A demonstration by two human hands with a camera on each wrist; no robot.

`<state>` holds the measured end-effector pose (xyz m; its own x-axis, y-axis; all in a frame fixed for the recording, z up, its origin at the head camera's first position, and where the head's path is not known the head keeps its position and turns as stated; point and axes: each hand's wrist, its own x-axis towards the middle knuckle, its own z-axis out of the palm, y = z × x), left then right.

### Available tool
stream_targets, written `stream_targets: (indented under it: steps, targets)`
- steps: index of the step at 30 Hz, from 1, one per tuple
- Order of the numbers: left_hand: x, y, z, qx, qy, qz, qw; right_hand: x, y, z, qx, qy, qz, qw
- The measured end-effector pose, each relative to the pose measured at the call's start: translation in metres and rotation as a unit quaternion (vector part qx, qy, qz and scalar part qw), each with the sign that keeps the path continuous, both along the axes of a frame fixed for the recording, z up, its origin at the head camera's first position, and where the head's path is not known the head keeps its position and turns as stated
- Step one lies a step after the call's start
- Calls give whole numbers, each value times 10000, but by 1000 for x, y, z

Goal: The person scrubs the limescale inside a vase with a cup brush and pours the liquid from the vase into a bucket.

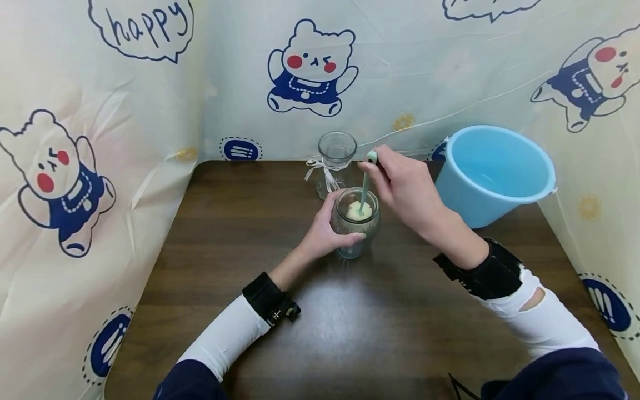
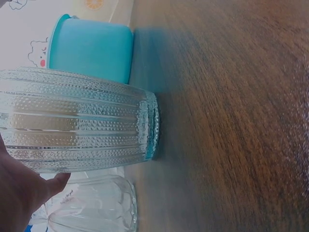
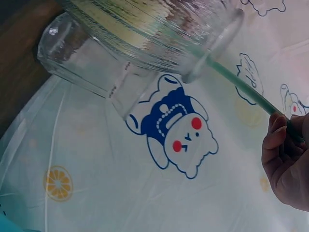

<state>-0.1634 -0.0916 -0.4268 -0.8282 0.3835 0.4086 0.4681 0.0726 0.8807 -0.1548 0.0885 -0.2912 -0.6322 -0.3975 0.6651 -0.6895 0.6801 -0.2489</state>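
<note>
My left hand is wrapped around a ribbed clear glass jar, with its thumb on the near side. From the open mouth rises the pale green handle of a sponge brush, whose cream sponge head sits inside the jar. My right hand grips the top end of that handle from above. In the right wrist view, curled fingers pinch the green stick. Through the dimpled glass in the left wrist view, the sponge shows as a blurred beige block in the upper part of the jar.
Just behind stands a second glass jar with a white ribbon bow round its neck. A light blue bucket is at the back right of the dark wooden table. Printed plastic sheeting hangs along the back and sides.
</note>
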Motion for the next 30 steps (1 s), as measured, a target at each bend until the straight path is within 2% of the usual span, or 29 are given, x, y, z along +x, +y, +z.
stream_targets:
  steps: [4,10,18,25,30]
  targets:
    - [0,0,0,-6,-47,-38,10000,0,1,0,17,-28,-18,10000]
    - [0,-1,2,40,-30,-31,10000,0,1,11,31,100,-60,9999]
    - [-1,-1,1,33,-19,-104,9999,2,5,0,221,-188,-25,9996]
    - [-1,-2,2,85,11,-89,9999,4,6,19,116,-59,7,9999]
    - [-2,-2,0,104,5,-172,9998,5,5,11,221,-248,21,9994]
